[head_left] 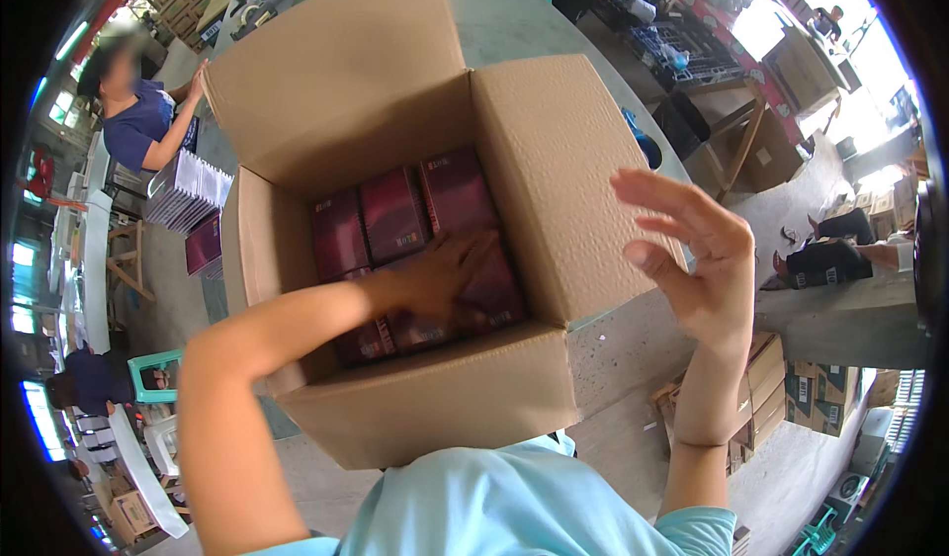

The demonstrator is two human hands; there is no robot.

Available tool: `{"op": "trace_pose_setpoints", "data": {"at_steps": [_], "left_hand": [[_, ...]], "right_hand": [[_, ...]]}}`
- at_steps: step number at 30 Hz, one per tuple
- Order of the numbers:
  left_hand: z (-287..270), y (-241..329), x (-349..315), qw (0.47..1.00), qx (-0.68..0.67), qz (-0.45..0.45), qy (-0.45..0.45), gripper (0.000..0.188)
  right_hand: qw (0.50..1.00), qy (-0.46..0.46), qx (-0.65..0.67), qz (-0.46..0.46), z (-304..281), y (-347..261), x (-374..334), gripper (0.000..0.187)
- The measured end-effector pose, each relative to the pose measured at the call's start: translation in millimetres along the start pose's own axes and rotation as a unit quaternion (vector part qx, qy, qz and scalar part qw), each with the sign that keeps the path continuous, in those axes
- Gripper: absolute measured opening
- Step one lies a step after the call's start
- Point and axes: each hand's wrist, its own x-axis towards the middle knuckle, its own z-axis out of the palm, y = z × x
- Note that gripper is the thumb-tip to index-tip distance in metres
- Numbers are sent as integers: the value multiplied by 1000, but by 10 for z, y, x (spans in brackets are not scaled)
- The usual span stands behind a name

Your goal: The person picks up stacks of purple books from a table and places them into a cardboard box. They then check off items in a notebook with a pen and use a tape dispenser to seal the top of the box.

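An open cardboard box (395, 413) stands in front of me with its flaps folded out. Inside lie several dark maroon notebooks (393, 212), set side by side in rows, with what look like spiral-bound edges. My left hand (440, 274) reaches down into the box, its fingers spread over the notebooks in the middle and right of the near row. Parts of those notebooks are hidden beneath it. Raised outside the box, my right hand (702, 269) is beside the right flap (559, 171), fingers apart and nothing in them.
The box rests on a grey-green table (509, 27). At the left, a person in a dark blue shirt (148, 126) touches the far-left flap, near stacked notebooks (188, 195). Cardboard cartons (756, 398) stand on the floor at lower right. A green stool (155, 376) is at left.
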Motion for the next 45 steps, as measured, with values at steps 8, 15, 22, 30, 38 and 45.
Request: {"op": "trace_pose_setpoints", "data": {"at_steps": [8, 15, 22, 30, 38, 45], "left_hand": [[466, 207, 16, 999, 31, 28, 31, 95], [222, -3, -3, 991, 89, 38, 88, 91], [247, -645, -229, 983, 122, -7, 140, 85], [-1471, 31, -799, 938, -80, -38, 335, 51], [693, -140, -3111, 381, -172, -418, 807, 66], [2668, -522, -2715, 133, -539, -520, 649, 64]], "right_hand": [[989, 42, -59, -129, 251, 209, 168, 45], [970, 58, -48, -230, 488, -200, 431, 38], [960, 57, -14, -274, 653, -570, 341, 37], [960, 101, 15, -262, 354, -588, 133, 38], [816, 565, 121, -3, -37, 1313, -579, 22], [784, 361, 414, 287, 1231, 2699, -882, 34]]}}
